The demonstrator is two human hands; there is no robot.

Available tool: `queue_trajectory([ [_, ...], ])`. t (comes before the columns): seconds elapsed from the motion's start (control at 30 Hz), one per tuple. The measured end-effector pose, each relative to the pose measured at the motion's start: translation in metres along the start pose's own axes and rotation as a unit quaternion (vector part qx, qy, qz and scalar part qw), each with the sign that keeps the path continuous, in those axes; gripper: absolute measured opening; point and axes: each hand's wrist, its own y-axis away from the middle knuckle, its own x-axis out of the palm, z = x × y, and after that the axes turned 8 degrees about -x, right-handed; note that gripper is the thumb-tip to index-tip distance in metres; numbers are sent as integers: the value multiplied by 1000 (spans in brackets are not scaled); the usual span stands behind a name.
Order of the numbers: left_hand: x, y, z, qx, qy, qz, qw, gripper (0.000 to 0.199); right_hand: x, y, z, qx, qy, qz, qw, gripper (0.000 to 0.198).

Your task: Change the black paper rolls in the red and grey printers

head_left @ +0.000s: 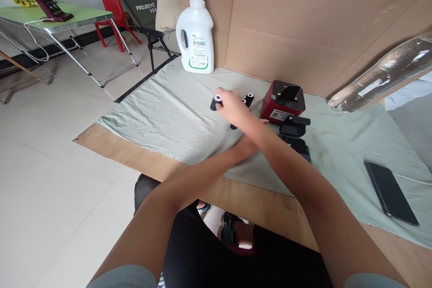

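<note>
My right hand (232,104) is raised over the cloth, its fingers closed round a small black roll (214,103) with a white core. Behind it, more black rolls (249,98) stand on the cloth, partly hidden by that hand. My right forearm crosses over my left hand (249,143) and hides most of it. One left fingertip shows stretched out near the base of a red box-shaped device (282,102) with a black top. Just right of my forearm sits a dark device (294,132) with its lid raised, partly covered by the arm.
A white detergent bottle (195,38) stands at the back left of the cloth (162,112). Cardboard (286,18) rises behind, with a tape-wrapped roll (381,74) at right. A phone (390,192) lies near the right front. Beyond the left edge are a green table (87,15) and a red chair (113,2).
</note>
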Motion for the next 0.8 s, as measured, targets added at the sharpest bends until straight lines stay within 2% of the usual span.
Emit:
queue_trajectory([
  [0.13, -5, 4, -9, -52, 68, 36, 996, 56, 41, -20, 16, -7, 30, 111, 993, 33],
  [0.23, -8, 6, -17, -93, 104, 58, 989, 58, 42, -17, 18, -4, 29, 129, 991, 34],
  [0.3, -7, 4, -18, -92, 95, 54, 990, 52, 31, -15, 10, 1, 15, 103, 995, 38],
  [0.4, -4, 0, -16, -88, 86, 32, 992, 33, 6, -18, -24, 39, 0, -1, 999, 48],
  [0.47, -3, 0, -16, -89, 93, 25, 991, 31, -8, -25, -60, 87, 17, -46, 995, 43],
  [0.5, -4, 1, -18, -89, 99, 24, 991, 35, -13, -29, -78, 117, 35, -49, 991, 41],
  [0.53, -5, 2, -19, -90, 103, 24, 990, 39, -16, -33, -96, 134, 54, -39, 989, 40],
  [0.63, -9, 5, -26, -97, 105, 28, 989, 42, -18, -43, -134, 152, 82, 55, 983, 34],
  [0.7, -11, 7, -30, -103, 101, 34, 989, 41, -16, -45, -143, 147, 81, 93, 981, 28],
  [0.8, -12, 6, -32, -105, 100, 33, 989, 39, -20, -40, -141, 124, 83, 83, 985, 27],
])
